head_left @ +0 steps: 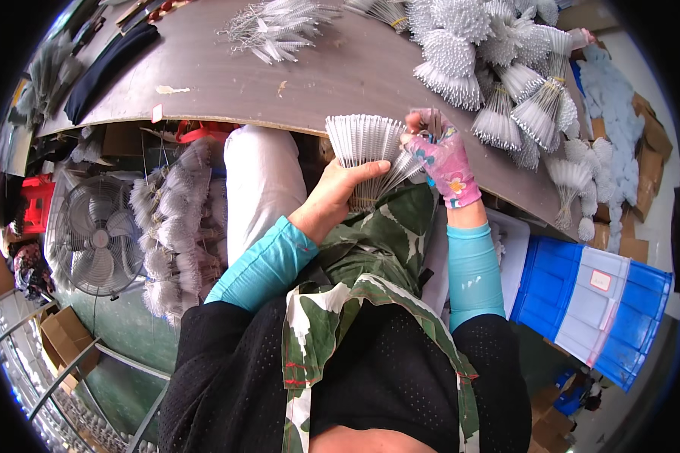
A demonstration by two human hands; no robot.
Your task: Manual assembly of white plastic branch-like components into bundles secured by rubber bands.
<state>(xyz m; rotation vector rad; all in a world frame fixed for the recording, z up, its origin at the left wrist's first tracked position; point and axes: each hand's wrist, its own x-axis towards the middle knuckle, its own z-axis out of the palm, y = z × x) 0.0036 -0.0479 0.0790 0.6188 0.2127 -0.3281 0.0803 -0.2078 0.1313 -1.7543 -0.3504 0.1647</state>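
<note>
White bristled stems, fanned out flat like a comb, sit in the left hand (pixel 338 198), which is bare and closed around the narrow gathered end of the fan of white stems (pixel 370 151), thumb laid across the front, just below the near edge of the desk (pixel 295 83). The right hand (pixel 446 162), in a pink flowered glove, pinches the top right corner of the fan, fingers pressed together on a few stems. Both hands hold the bundle over the lap and the green leaf-print apron (pixel 385 241). To do this well, I judge the left grip should stay firm at the gathered end so the stems keep level, while the right hand works only the outer stems, lightly, so none bend or slip out of line. Finished white bundles (pixel 499 68) lie heaped on the desk beyond, well apart from the fan.
</note>
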